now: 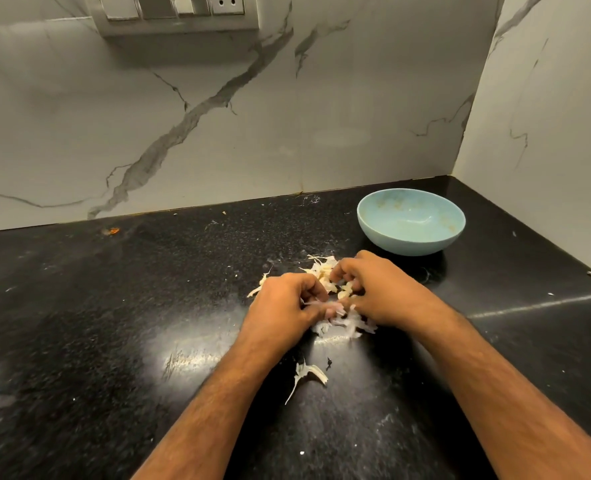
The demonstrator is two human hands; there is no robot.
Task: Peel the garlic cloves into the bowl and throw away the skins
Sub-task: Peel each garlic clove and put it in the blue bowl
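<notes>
A heap of pale garlic cloves (325, 277) lies on the black counter (114, 306), partly hidden by my hands. My left hand (283, 303) and my right hand (377, 289) meet over it, fingers curled, pinching a clove with papery skin (335, 308) between them. Loose white skins (346, 325) lie just under the hands. One more skin scrap (308, 372) sits nearer me. The light blue bowl (411, 221) stands behind my right hand, and no cloves show inside it.
The marble wall (218, 116) runs along the back of the counter and a second wall (546, 116) closes the right side. A switch and socket plate (176, 12) hangs top left. Small skin flecks dot the counter.
</notes>
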